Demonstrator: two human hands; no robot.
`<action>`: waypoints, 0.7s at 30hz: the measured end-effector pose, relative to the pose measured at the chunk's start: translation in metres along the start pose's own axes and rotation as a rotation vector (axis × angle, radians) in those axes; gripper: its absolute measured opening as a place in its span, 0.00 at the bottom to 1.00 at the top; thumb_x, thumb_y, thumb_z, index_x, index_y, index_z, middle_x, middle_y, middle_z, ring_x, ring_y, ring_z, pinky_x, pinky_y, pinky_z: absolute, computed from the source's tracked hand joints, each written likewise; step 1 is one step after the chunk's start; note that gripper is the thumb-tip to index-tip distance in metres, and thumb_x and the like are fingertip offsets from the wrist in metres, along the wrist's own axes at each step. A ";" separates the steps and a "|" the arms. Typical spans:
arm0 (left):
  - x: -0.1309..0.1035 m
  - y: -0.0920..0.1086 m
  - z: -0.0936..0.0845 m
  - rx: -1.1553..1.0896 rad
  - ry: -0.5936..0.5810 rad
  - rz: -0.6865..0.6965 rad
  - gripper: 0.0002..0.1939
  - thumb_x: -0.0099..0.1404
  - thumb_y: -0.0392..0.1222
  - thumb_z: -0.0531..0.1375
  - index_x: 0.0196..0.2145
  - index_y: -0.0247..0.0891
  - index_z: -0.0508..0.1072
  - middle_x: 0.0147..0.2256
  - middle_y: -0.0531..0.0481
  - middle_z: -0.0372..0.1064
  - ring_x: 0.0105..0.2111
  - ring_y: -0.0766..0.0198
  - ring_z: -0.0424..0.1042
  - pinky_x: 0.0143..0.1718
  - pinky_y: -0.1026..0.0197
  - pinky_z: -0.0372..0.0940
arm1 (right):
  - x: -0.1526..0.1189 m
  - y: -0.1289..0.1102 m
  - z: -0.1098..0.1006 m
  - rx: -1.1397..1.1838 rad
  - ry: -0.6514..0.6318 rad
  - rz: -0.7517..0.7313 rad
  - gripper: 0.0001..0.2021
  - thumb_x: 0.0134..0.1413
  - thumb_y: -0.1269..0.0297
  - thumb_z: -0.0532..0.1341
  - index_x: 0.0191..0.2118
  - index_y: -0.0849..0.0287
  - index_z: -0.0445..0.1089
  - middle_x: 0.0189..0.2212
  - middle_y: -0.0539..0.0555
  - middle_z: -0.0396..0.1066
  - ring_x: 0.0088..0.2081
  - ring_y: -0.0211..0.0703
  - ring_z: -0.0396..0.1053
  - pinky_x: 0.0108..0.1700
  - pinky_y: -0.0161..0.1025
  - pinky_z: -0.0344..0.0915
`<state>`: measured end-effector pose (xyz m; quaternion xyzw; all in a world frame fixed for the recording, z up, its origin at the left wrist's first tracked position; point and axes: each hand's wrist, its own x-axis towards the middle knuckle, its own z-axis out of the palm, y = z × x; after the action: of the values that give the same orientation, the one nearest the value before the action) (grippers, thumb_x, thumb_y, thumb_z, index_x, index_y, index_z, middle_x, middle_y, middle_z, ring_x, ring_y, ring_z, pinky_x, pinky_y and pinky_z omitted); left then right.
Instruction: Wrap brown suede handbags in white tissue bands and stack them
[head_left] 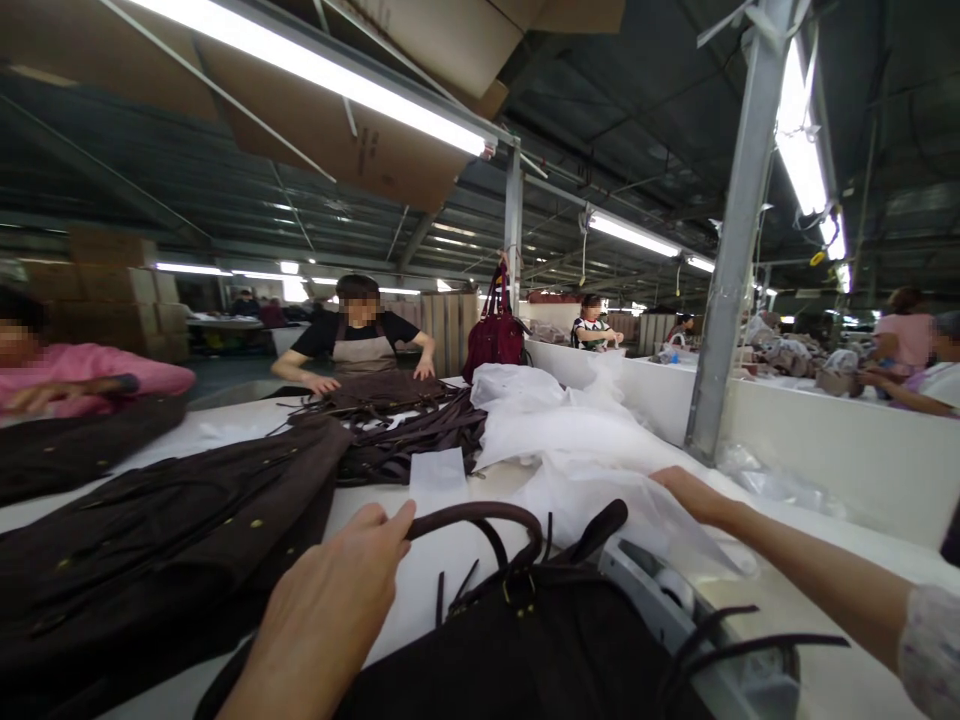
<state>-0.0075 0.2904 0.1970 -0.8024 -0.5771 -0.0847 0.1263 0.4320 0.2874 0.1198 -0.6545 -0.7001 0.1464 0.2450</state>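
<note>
- While the left hand [349,570] grips its handle [480,509], the bag [540,650] lies lower centre, long axis crosswise, top up-frame.
- Right hand [682,490] at plastic [577,488], grip unclear.

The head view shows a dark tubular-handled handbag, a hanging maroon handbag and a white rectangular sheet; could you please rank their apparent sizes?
1. Dark tubular-handled handbag, the nearest
2. Hanging maroon handbag
3. White rectangular sheet

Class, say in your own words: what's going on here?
The person's left hand grips a handle of a dark handbag. The right hand is at the white plastic bags, its fingers mostly hidden. Across the table, an aproned co-worker has both hands on dark brown material. Beyond the plastic is a maroon handbag.
</note>
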 end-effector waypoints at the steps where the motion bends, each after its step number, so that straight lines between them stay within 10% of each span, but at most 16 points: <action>1: 0.002 0.000 0.002 -0.006 0.027 -0.009 0.22 0.71 0.37 0.41 0.58 0.43 0.64 0.45 0.44 0.68 0.37 0.51 0.75 0.36 0.50 0.66 | 0.002 0.003 -0.007 0.015 0.019 0.003 0.07 0.44 0.65 0.57 0.23 0.61 0.69 0.22 0.48 0.67 0.30 0.40 0.65 0.34 0.35 0.59; 5: 0.009 -0.001 0.009 -0.028 0.111 -0.039 0.24 0.72 0.40 0.39 0.60 0.42 0.62 0.48 0.43 0.67 0.39 0.53 0.74 0.36 0.53 0.67 | 0.006 0.008 -0.035 0.118 0.042 0.027 0.15 0.50 0.54 0.57 0.24 0.61 0.67 0.18 0.46 0.58 0.24 0.36 0.57 0.29 0.33 0.55; 15: 0.014 0.001 0.009 -0.071 0.127 -0.056 0.24 0.72 0.41 0.39 0.61 0.42 0.61 0.49 0.43 0.68 0.43 0.53 0.72 0.35 0.55 0.65 | 0.009 -0.005 -0.069 0.310 0.137 0.025 0.22 0.47 0.43 0.59 0.31 0.62 0.69 0.33 0.54 0.72 0.31 0.38 0.64 0.33 0.35 0.59; 21: 0.008 0.003 0.009 -0.109 0.125 -0.090 0.23 0.72 0.40 0.41 0.59 0.43 0.63 0.48 0.44 0.68 0.42 0.56 0.72 0.34 0.58 0.63 | -0.007 -0.063 -0.063 0.670 0.040 0.047 0.20 0.44 0.48 0.65 0.35 0.60 0.67 0.27 0.52 0.69 0.26 0.38 0.66 0.25 0.33 0.58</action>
<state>-0.0018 0.2995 0.1907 -0.7745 -0.5980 -0.1717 0.1142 0.4129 0.2663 0.2048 -0.5563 -0.5930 0.3611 0.4566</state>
